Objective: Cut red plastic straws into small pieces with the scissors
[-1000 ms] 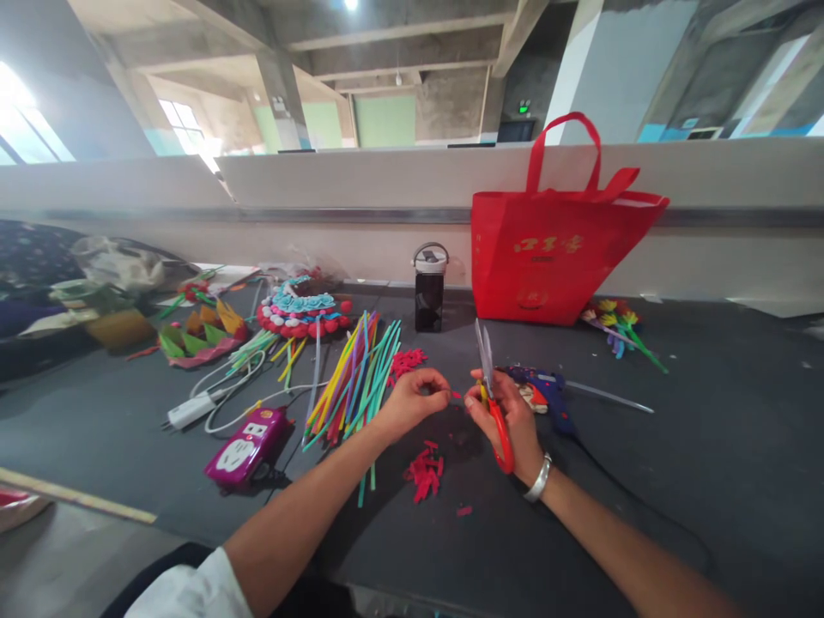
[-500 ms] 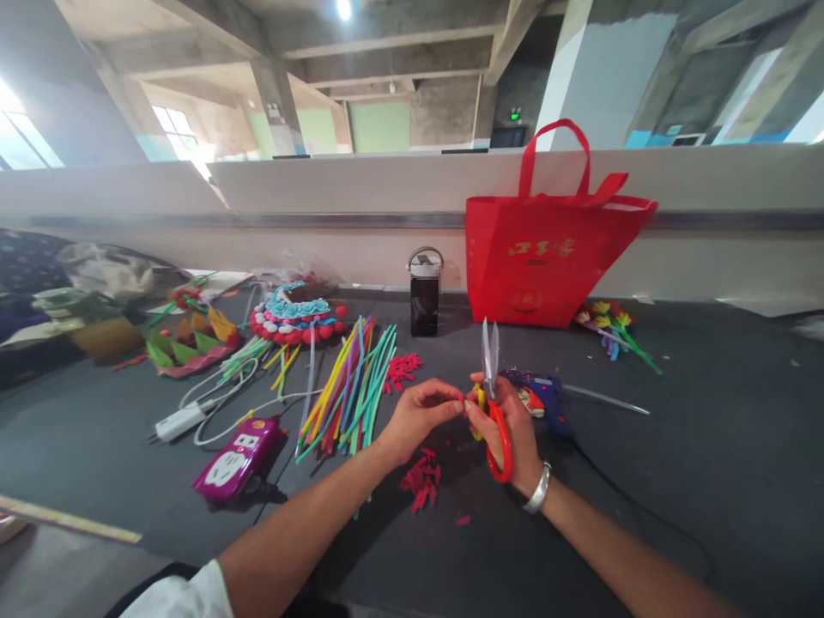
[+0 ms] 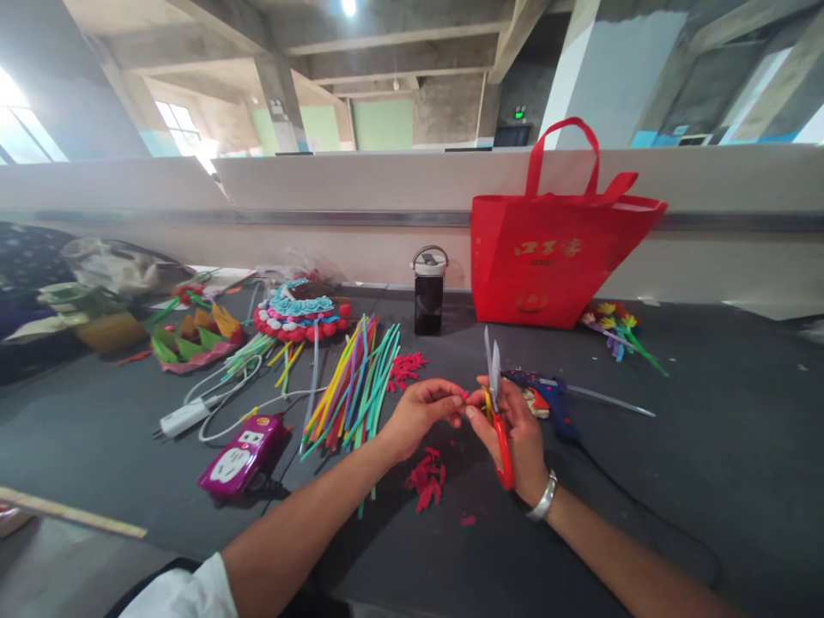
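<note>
My left hand (image 3: 425, 416) pinches a tiny red-pink piece (image 3: 464, 396) between thumb and fingertips. Close beside it, my right hand (image 3: 515, 438) has the red-handled scissors (image 3: 503, 446) hooked in its grip, blades pointing up and slightly apart. The right thumb and a fingertip also come up to the tiny piece; whether they press on it I cannot tell. Below the hands lies a loose pile of red cut strips (image 3: 427, 481), and a second red pile (image 3: 407, 369) sits farther back. Something yellow shows behind the scissors, mostly hidden by the right hand.
Colourful pipe cleaners (image 3: 354, 378) lie left of my hands, near a purple power strip (image 3: 245, 457) and a white charger (image 3: 186, 418). A blue glue gun (image 3: 557, 408) with its cord rests at right. Behind stand a dark bottle (image 3: 428, 300) and a red bag (image 3: 547, 257).
The scissor blades have turned slightly and look narrower, with the handle rotated in my right hand. The left hand keeps its pinch. The whole view has shifted a little.
</note>
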{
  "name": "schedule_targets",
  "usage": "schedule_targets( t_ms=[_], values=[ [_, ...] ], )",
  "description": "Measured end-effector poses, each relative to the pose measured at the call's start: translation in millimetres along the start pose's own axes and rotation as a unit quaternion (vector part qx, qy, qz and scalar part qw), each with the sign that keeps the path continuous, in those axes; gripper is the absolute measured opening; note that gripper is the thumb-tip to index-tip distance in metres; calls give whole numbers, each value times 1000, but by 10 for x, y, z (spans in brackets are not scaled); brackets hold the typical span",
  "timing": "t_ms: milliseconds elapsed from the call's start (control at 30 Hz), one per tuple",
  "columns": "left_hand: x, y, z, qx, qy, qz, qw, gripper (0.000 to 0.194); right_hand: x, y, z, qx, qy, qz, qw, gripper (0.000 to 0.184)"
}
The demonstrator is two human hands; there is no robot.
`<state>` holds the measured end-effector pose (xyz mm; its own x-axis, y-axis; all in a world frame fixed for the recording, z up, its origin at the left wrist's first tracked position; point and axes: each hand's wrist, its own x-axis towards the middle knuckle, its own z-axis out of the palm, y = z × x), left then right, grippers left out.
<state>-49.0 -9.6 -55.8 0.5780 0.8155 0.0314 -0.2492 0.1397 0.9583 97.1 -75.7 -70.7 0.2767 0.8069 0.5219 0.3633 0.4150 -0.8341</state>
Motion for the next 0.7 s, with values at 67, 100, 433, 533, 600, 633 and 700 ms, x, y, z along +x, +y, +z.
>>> schedule_targets(
  t_ms=[67, 100, 433, 533, 600, 633, 700],
  values=[
    [3, -12, 0, 13, 0, -7, 1000, 25, -5, 9, 4, -4, 8, 12, 1000, 38],
    [3, -15, 1, 19, 0, -9, 1000, 25, -4, 15, 5, -7, 11, 17, 1000, 39],
    [-25, -18, 21, 69, -21, -25, 997, 26, 66, 57, -9, -26, 7, 13, 1000, 35],
    [-24, -21, 41, 96, -21, -30, 995, 24, 62, 70, -1, -30, 18, 11, 999, 33],
    [-26, -23, 54, 105, -16, -27, 994, 22, 51, 86, 2, -38, 17, 2, 999, 33],
    [-29, -23, 59, 109, -13, -22, 994, 22, 45, 95, 2, -45, 12, -5, 999, 33],
    [-35, -17, 63, 114, -5, -6, 994, 21, 31, 108, -3, -60, 5, -21, 998, 33]
  ],
)
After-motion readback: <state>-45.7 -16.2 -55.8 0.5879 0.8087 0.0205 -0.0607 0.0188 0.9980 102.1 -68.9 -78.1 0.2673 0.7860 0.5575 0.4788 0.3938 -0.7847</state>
